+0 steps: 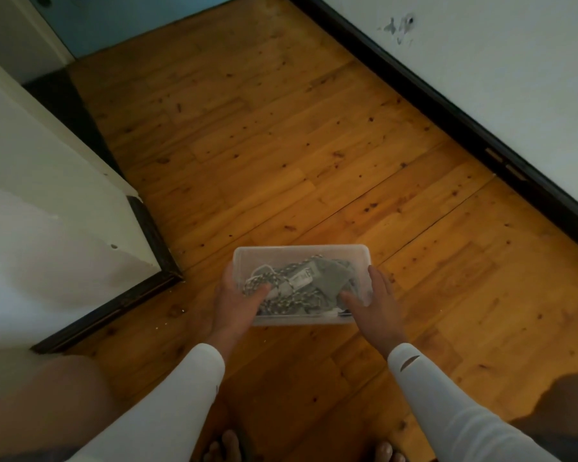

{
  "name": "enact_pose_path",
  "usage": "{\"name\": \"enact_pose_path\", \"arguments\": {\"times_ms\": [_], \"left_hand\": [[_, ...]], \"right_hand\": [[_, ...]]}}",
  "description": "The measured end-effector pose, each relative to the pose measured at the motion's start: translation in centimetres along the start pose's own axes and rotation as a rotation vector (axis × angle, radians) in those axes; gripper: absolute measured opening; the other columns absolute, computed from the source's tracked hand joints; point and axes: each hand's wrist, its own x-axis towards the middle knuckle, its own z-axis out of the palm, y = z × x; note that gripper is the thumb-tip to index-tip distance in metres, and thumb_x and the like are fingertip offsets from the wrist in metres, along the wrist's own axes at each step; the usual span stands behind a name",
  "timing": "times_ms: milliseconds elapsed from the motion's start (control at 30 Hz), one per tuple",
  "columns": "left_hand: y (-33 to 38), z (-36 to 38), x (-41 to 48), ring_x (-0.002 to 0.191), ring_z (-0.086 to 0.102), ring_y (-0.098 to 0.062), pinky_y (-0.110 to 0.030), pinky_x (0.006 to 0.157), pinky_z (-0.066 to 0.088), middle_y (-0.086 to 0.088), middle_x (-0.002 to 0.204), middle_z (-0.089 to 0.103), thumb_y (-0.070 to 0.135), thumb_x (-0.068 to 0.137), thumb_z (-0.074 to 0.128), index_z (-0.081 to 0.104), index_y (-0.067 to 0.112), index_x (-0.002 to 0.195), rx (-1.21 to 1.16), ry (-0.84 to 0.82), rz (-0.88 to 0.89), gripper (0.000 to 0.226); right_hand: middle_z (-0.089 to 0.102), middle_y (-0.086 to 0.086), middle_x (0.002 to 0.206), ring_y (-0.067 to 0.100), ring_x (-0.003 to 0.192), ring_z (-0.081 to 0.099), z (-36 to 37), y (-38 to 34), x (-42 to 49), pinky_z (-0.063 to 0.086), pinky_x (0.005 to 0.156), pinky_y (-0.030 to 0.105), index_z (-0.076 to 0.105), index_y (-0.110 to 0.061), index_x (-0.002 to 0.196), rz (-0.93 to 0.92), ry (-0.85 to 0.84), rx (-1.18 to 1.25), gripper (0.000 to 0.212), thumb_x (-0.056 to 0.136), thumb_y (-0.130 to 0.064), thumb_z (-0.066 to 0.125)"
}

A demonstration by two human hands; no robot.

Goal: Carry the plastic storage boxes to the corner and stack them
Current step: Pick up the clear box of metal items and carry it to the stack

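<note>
Above the wooden floor (281, 145), between a white wall (481, 61) and a white corner (47, 195), the left hand (236, 305) and right hand (372, 303) grip a clear box (301, 258) by its short ends, bare boards ahead.

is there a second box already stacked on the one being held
No, the hands, left and right, hold a single clear plastic box with nothing on it.

Both forearms are covered by close-fitting white sleeves ending at the wrists. Left sleeve (167, 398): plain, smooth, no markings seen. Right sleeve (447, 405): a short slit-like tear is noted just behind the cuff. Left hand (237, 303) and right hand (371, 301) are bare; no rings or watch are seen. Bare toes (227, 445) are seen at the near edge; footwear cannot be determined.
</note>
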Motion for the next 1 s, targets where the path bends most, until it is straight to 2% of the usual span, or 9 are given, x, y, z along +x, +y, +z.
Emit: {"name": "enact_pose_path", "arguments": {"times_ms": [200, 400, 467, 533, 667, 767, 833, 933, 1000], "left_hand": [[0.5, 0.0, -0.6, 0.113, 0.052, -0.017, -0.021, 0.069, 0.045, -0.001, 0.137, 0.049, 0.034, 0.078, 0.079, 0.028, 0.033, 0.150, 0.048, 0.052, 0.033, 0.087], [1.5, -0.3, -1.2, 0.110, 0.047, -0.012, -0.013, 0.061, 0.036, -0.001, 0.139, 0.047, 0.030, 0.080, 0.076, 0.029, 0.032, 0.150, 0.085, 0.084, 0.068, 0.084], [2.1, -0.5, -1.7, 0.116, 0.050, -0.017, -0.022, 0.074, 0.047, -0.001, 0.138, 0.047, 0.029, 0.080, 0.077, 0.030, 0.031, 0.149, 0.077, 0.086, 0.089, 0.083], [2.6, -0.6, -2.1, 0.122, 0.049, -0.021, -0.033, 0.088, 0.049, -0.002, 0.139, 0.046, 0.029, 0.080, 0.077, 0.030, 0.030, 0.149, 0.070, 0.092, 0.080, 0.083], [4.0, -1.2, -3.4, 0.123, 0.048, -0.020, -0.030, 0.086, 0.048, -0.002, 0.140, 0.045, 0.028, 0.079, 0.077, 0.029, 0.031, 0.150, 0.076, 0.097, 0.077, 0.086], [5.5, -1.8, -4.7, 0.123, 0.049, -0.021, -0.044, 0.096, 0.052, -0.002, 0.139, 0.045, 0.030, 0.078, 0.078, 0.029, 0.032, 0.149, 0.059, 0.089, 0.064, 0.086], [7.0, -2.3, -5.8, 0.122, 0.049, -0.021, -0.047, 0.095, 0.052, -0.001, 0.137, 0.045, 0.028, 0.077, 0.079, 0.031, 0.031, 0.147, 0.038, 0.088, 0.053, 0.085], [9.1, -3.3, -8.0, 0.115, 0.046, -0.015, -0.032, 0.084, 0.053, 0.006, 0.127, 0.042, 0.028, 0.077, 0.078, 0.037, 0.033, 0.140, 0.028, 0.107, 0.063, 0.075], [11.0, -4.0, -9.7, 0.110, 0.043, -0.012, -0.020, 0.074, 0.044, 0.009, 0.120, 0.039, 0.029, 0.078, 0.076, 0.045, 0.035, 0.132, 0.069, 0.122, 0.072, 0.063]], "right_hand": [[0.025, 0.004, 0.157, 0.025, 0.141, 0.026, -0.2, -0.5, -0.1, 0.031, 0.112, 0.048, 0.027, -0.014, 0.151, 0.003, 0.011, -0.038, 0.079, 0.088, -0.040, 0.066], [0.026, 0.006, 0.155, 0.026, 0.138, 0.031, -1.1, -1.1, -0.7, 0.035, 0.110, 0.049, 0.031, -0.012, 0.150, 0.012, 0.018, 0.006, 0.074, 0.088, -0.035, 0.066], [0.027, 0.005, 0.155, 0.027, 0.137, 0.033, -1.7, -1.6, -1.0, 0.037, 0.108, 0.050, 0.031, -0.012, 0.149, 0.010, 0.018, -0.005, 0.073, 0.089, -0.034, 0.066], [0.027, 0.005, 0.155, 0.027, 0.136, 0.034, -2.3, -2.1, -1.3, 0.039, 0.107, 0.049, 0.032, -0.012, 0.149, 0.024, 0.023, -0.006, 0.073, 0.089, -0.034, 0.066], [0.027, 0.004, 0.154, 0.026, 0.135, 0.034, -4.2, -3.5, -2.3, 0.041, 0.106, 0.048, 0.033, -0.012, 0.149, 0.019, 0.036, -0.015, 0.072, 0.088, -0.031, 0.067], [0.025, 0.002, 0.154, 0.026, 0.134, 0.035, -5.9, -4.8, -3.1, 0.042, 0.105, 0.045, 0.035, -0.015, 0.148, 0.033, 0.021, -0.010, 0.069, 0.089, -0.032, 0.066], [0.024, 0.000, 0.155, 0.026, 0.134, 0.035, -7.4, -5.8, -3.8, 0.044, 0.103, 0.043, 0.038, -0.018, 0.146, 0.035, 0.011, -0.012, 0.066, 0.089, -0.034, 0.066], [0.023, -0.003, 0.155, 0.025, 0.134, 0.036, -9.5, -7.6, -5.3, 0.046, 0.100, 0.041, 0.038, -0.021, 0.145, 0.038, 0.009, -0.017, 0.065, 0.088, -0.036, 0.066], [0.024, -0.004, 0.155, 0.025, 0.134, 0.036, -11.3, -9.1, -6.6, 0.045, 0.097, 0.039, 0.039, -0.022, 0.145, 0.039, 0.018, -0.033, 0.064, 0.089, -0.036, 0.066]]}}
